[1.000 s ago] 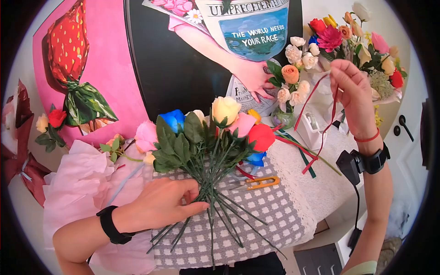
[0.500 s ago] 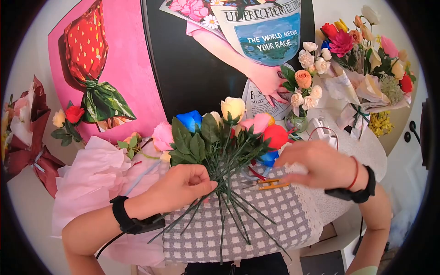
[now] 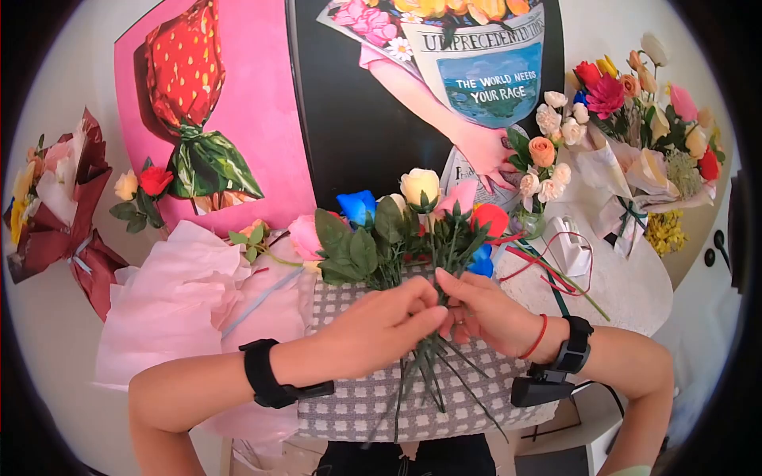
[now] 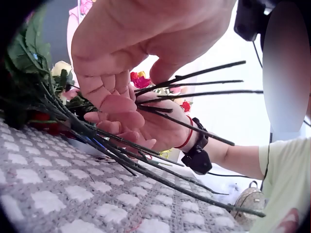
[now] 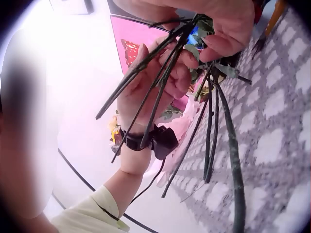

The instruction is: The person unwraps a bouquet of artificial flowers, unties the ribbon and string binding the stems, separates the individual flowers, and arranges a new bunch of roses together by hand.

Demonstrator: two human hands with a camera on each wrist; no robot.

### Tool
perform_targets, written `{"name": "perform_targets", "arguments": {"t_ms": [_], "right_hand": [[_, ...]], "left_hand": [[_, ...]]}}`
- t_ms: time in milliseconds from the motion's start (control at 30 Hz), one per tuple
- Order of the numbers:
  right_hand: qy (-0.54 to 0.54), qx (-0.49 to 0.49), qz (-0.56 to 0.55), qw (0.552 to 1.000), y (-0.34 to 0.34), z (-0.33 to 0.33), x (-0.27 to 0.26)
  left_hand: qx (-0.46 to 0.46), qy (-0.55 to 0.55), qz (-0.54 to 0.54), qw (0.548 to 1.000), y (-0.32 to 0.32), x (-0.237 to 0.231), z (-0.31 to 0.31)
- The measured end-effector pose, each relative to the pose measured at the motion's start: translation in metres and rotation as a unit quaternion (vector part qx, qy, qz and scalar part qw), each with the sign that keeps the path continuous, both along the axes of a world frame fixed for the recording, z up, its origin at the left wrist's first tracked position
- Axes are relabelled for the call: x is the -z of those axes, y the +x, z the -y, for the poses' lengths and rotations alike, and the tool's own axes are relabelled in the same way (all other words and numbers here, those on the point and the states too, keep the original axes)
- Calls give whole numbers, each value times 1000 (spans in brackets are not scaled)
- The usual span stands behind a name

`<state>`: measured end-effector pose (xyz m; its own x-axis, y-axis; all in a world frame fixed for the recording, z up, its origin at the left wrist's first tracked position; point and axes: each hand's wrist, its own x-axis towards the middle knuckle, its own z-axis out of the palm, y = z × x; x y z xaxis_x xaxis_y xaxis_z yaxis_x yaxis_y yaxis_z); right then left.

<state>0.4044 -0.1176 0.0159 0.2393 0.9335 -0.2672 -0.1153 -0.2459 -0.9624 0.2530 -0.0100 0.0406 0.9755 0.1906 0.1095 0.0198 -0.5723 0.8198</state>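
Observation:
Artificial roses in cream, blue, pink and red form a bunch with green leaves (image 3: 353, 250) over the checked cloth. My left hand (image 3: 389, 327) grips the bundled stems (image 4: 209, 92) below the leaves, its thumb and fingers curled on them. From the other side my right hand (image 3: 496, 313) has its fingers curled about the same stems, its thumb near the left fingertips. The stems' lower ends (image 5: 160, 92) fan out beneath both hands toward my body. In the right wrist view the orange-handled snips (image 5: 276, 17) lie beside the right hand on the cloth.
Pink tissue paper (image 3: 171, 293) is heaped at left, with a wrapped bouquet (image 3: 79, 222) beyond it. At right are a white tape dispenser (image 3: 570, 250), dark red ribbon (image 3: 540, 270), a small vase of flowers (image 3: 527, 222) and another wrapped bouquet (image 3: 635, 163). Paintings stand behind.
My right hand, earlier raised at the right with the dark red ribbon, has come down and left to the stems. The ribbon now lies by the tape dispenser. The head view has swung left.

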Motion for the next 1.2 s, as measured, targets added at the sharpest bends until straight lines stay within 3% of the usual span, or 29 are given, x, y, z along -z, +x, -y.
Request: {"name": "perform_targets", "arguments": {"t_ms": [133,267,367,433,467,533,567,633,767,933,1033,1200], "right_hand": [[111,82,-94,986,1,8,3],[137,102,-57,984,-3,19,-17],[200,67,-25,977,13,26,-31],[211,59,-33,975,20,29,-40],[195,61,-17,979,23,30,-42],[160,53,5,986,27,29,-42],[159,53,5,986,30,26,-36],[84,7,86,993,34,24,-22],[-7,-21,71,997,30,22,-11],[-18,-33,70,997,20,18,-8],[-17,-35,79,996,19,10,1],[12,-72,69,995,12,1,2]], "left_hand": [[66,94,-13,993,-4,-1,6],[61,87,23,994,-13,4,-8],[2,157,3,988,-18,3,-28],[-12,261,-130,956,-20,4,-36],[-13,261,-131,956,-19,7,-37],[-69,33,-178,981,-15,13,-39],[-70,32,-178,981,-11,15,-41],[-71,-149,-207,964,-3,17,-46],[-77,-226,-198,951,10,29,-47],[-87,-291,-80,949,24,42,-31],[-119,-361,-58,923,31,46,-25],[-120,-360,-39,924,33,44,-27]]}}
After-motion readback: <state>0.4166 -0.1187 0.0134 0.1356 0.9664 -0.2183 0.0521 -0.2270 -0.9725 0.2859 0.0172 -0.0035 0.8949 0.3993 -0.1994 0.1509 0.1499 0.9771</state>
